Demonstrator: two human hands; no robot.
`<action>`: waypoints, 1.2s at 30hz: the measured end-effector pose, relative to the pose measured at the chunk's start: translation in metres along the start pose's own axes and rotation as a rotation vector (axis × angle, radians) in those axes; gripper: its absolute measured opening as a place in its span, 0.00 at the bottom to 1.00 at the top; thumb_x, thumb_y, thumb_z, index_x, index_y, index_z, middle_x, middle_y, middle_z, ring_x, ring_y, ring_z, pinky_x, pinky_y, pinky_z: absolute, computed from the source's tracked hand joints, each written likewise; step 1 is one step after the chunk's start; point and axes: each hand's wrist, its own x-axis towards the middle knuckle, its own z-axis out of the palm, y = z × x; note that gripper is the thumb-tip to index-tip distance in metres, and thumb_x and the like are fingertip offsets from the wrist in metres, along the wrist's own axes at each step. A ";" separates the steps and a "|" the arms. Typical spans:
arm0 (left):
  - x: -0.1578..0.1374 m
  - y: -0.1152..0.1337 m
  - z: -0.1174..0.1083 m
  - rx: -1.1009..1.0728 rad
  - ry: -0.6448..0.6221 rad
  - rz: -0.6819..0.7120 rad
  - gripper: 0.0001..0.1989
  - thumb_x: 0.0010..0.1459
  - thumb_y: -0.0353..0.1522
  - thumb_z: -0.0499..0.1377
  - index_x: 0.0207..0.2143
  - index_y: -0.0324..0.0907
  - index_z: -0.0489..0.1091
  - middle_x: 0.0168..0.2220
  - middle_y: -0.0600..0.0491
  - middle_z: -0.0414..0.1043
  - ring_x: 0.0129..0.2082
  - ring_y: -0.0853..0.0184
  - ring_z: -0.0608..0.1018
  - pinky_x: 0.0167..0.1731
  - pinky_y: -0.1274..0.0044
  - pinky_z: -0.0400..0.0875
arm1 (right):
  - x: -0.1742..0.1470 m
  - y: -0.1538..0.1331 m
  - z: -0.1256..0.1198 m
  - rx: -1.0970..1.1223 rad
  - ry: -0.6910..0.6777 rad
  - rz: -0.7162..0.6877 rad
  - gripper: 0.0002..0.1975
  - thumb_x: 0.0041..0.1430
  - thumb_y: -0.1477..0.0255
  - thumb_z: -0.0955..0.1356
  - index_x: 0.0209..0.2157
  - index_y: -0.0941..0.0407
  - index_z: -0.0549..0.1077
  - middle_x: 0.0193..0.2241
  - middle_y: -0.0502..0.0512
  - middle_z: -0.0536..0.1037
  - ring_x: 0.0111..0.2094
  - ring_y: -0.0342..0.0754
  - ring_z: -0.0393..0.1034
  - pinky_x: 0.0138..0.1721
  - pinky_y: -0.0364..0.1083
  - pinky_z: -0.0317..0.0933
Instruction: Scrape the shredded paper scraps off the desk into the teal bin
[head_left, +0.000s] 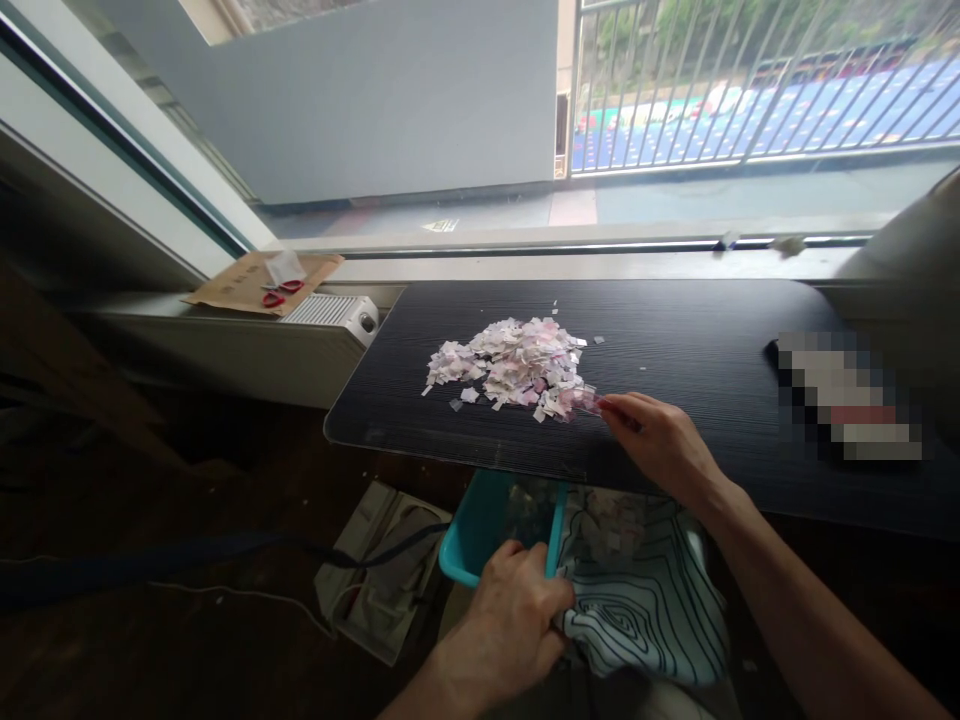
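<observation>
A heap of small white and pink paper scraps (521, 360) lies on the dark tabletop (675, 330). At the heap's right edge, my right hand (664, 440) pinches a thin, clear pinkish piece of plastic (589, 398), its end touching the scraps. Below the table edge, my left hand (517, 605) is closed at the near rim of a teal plastic basin (459, 560), with a corner of patterned cloth (637, 610) by its fingers. The basin has something clear inside that I cannot make out. The pale cloth has dark wavy lines and some paper scraps on it.
A pixelated dark object (840, 395) lies on the table's right. Red-handled scissors (281, 292) rest on a brown paper bag (240, 285) on the sill, beside a white radiator (337, 315). A grey box (382, 580) with a strap across it stands on the floor.
</observation>
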 end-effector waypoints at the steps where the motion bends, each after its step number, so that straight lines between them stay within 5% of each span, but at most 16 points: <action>1: 0.000 0.000 0.000 0.001 0.000 0.002 0.03 0.49 0.29 0.59 0.26 0.42 0.65 0.30 0.53 0.64 0.36 0.63 0.68 0.40 0.72 0.60 | 0.007 0.001 0.001 -0.019 0.011 -0.005 0.12 0.60 0.70 0.63 0.39 0.56 0.77 0.33 0.54 0.78 0.31 0.46 0.71 0.34 0.44 0.61; 5: 0.000 -0.001 0.001 -0.027 0.004 0.003 0.02 0.50 0.29 0.58 0.27 0.42 0.65 0.31 0.53 0.64 0.35 0.64 0.68 0.41 0.72 0.59 | 0.018 0.002 -0.002 -0.083 0.070 0.012 0.12 0.60 0.69 0.62 0.39 0.57 0.77 0.33 0.55 0.78 0.30 0.47 0.71 0.33 0.44 0.60; 12: 0.001 -0.002 -0.001 -0.019 -0.012 -0.009 0.02 0.50 0.29 0.58 0.27 0.42 0.66 0.31 0.53 0.64 0.36 0.64 0.68 0.41 0.72 0.59 | -0.022 0.000 -0.013 0.019 0.005 0.011 0.12 0.61 0.68 0.62 0.39 0.55 0.76 0.34 0.54 0.78 0.30 0.45 0.72 0.34 0.43 0.63; 18: 0.003 0.000 0.000 -0.028 -0.011 0.012 0.03 0.49 0.28 0.58 0.27 0.42 0.65 0.31 0.53 0.64 0.35 0.65 0.68 0.40 0.73 0.59 | -0.034 0.018 -0.021 -0.161 0.191 0.154 0.11 0.60 0.68 0.64 0.39 0.56 0.76 0.33 0.54 0.78 0.30 0.48 0.72 0.34 0.45 0.62; 25: 0.004 0.002 0.000 -0.016 -0.015 0.001 0.03 0.49 0.29 0.59 0.27 0.42 0.66 0.31 0.53 0.65 0.35 0.64 0.68 0.40 0.72 0.59 | -0.042 -0.011 -0.002 -0.002 0.057 0.031 0.10 0.61 0.71 0.63 0.39 0.55 0.75 0.35 0.54 0.78 0.34 0.47 0.72 0.37 0.44 0.63; 31: 0.004 0.003 -0.002 -0.029 -0.026 0.011 0.03 0.50 0.29 0.59 0.27 0.42 0.66 0.31 0.53 0.65 0.36 0.64 0.68 0.41 0.72 0.60 | -0.039 0.008 -0.017 -0.205 0.245 0.162 0.10 0.60 0.69 0.64 0.39 0.55 0.75 0.34 0.54 0.78 0.32 0.49 0.72 0.33 0.46 0.62; 36: 0.005 0.001 -0.001 -0.019 -0.026 0.013 0.02 0.51 0.30 0.59 0.28 0.42 0.67 0.31 0.52 0.64 0.35 0.63 0.68 0.41 0.71 0.61 | -0.051 -0.003 -0.010 -0.090 0.129 0.062 0.10 0.61 0.71 0.62 0.40 0.55 0.74 0.36 0.55 0.77 0.35 0.48 0.72 0.38 0.46 0.63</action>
